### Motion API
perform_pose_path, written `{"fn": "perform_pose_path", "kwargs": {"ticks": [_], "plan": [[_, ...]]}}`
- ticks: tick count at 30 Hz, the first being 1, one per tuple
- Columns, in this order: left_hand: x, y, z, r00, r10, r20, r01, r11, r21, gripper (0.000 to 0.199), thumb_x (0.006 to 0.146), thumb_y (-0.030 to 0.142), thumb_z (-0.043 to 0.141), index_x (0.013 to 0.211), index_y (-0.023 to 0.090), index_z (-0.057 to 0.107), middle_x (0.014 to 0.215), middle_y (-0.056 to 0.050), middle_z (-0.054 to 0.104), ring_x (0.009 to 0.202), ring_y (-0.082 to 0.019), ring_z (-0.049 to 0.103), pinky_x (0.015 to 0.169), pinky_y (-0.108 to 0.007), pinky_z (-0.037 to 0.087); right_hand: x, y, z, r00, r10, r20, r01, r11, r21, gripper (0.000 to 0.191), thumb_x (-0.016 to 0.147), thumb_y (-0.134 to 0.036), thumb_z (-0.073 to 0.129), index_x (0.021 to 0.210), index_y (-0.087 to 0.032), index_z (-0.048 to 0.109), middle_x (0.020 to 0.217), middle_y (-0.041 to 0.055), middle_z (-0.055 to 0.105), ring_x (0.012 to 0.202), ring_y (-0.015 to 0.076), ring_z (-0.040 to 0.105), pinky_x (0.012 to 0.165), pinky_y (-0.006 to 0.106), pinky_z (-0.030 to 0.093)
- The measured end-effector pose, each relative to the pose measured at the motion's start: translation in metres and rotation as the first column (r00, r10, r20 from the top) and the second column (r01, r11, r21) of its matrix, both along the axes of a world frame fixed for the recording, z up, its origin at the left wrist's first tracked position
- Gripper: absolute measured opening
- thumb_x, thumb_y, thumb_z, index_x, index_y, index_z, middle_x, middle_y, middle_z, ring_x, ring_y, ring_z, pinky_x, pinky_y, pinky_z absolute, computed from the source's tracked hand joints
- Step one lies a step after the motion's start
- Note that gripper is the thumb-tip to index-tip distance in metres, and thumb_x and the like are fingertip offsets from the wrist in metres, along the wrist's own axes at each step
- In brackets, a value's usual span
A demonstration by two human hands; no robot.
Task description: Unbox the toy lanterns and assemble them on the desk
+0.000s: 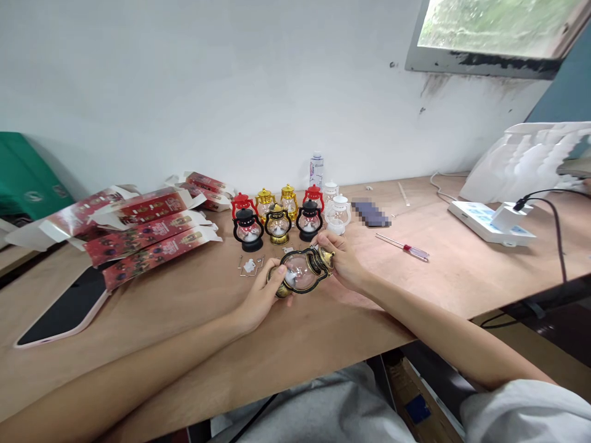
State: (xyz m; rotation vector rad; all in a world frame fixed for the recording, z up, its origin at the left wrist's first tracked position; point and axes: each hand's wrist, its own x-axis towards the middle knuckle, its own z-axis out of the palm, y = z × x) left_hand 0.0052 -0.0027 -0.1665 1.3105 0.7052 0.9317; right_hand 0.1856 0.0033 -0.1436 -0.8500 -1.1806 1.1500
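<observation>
A small black-and-gold lantern point(302, 272) with a clear globe lies on its side between my hands, just above the table. My left hand point(264, 295) grips its base, thumb on top. My right hand point(340, 259) is closed at the lantern's cap end; the fingertips are too small to show whether they pinch a fine part there. Behind it stand several upright lanterns, among them a black one point(249, 231), a bronze one point(277, 224) and a white one point(338, 215). Bent wire pieces and a small white part point(250, 266) lie left of the held lantern.
Red printed boxes point(157, 246) are piled at the left, beside a phone point(64, 307). On the right are a screwdriver point(409, 248), a power strip point(489, 223) with cables and white plastic shapes point(521, 160). A bottle point(316, 169) stands by the wall.
</observation>
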Motion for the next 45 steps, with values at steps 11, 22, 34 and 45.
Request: {"fn": "perform_pose_path", "kwargs": {"ticks": [11, 22, 34, 45], "plan": [[0.000, -0.003, 0.006, 0.978, 0.178, -0.108, -0.162, 0.976, 0.144, 0.050, 0.075, 0.064, 0.059, 0.092, 0.019, 0.043, 0.074, 0.005, 0.058, 0.052, -0.009, 0.057, 0.058, -0.025, 0.045, 0.004, 0.003, -0.002, 0.996, -0.081, 0.020, 0.078, 0.987, 0.143, 0.039, 0.075, -0.057, 0.065, 0.069, -0.019, 0.059, 0.053, -0.0066, 0.042, 0.044, 0.0043, 0.033, 0.040, 0.018, 0.024], [0.004, 0.000, 0.006, 0.984, 0.178, -0.002, -0.177, 0.982, -0.064, 0.049, 0.068, 0.061, 0.066, 0.082, 0.019, 0.045, 0.076, 0.005, 0.055, 0.058, -0.009, 0.055, 0.050, -0.024, 0.050, 0.057, 0.033, 0.011, 0.664, -0.702, -0.257, 0.692, 0.707, -0.143, 0.028, 0.086, -0.045, 0.046, 0.071, -0.022, 0.039, 0.046, -0.0122, 0.026, 0.036, 0.0050, 0.023, 0.036, 0.018, 0.020], [0.005, 0.002, 0.004, 0.988, 0.157, 0.001, -0.156, 0.986, -0.058, 0.050, 0.068, 0.062, 0.066, 0.084, 0.019, 0.047, 0.075, 0.005, 0.054, 0.057, -0.009, 0.055, 0.049, -0.023, 0.050, 0.156, 0.112, 0.000, 0.526, -0.779, 0.342, 0.844, 0.528, -0.095, 0.010, 0.080, -0.026, 0.051, 0.080, -0.018, 0.057, 0.078, 0.0020, 0.064, 0.067, 0.0110, 0.056, 0.065, 0.025, 0.046], [0.002, 0.000, 0.005, 0.992, 0.052, -0.112, -0.056, 0.998, -0.033, 0.041, 0.072, 0.053, 0.064, 0.089, 0.021, 0.047, 0.077, 0.005, 0.050, 0.061, -0.010, 0.055, 0.054, -0.023, 0.050, 0.160, 0.161, -0.005, 0.507, -0.375, 0.776, 0.592, 0.806, 0.002, 0.006, 0.063, -0.015, 0.063, 0.065, -0.013, 0.069, 0.062, 0.0039, 0.067, 0.076, 0.0202, 0.063, 0.075, 0.027, 0.046]]}}
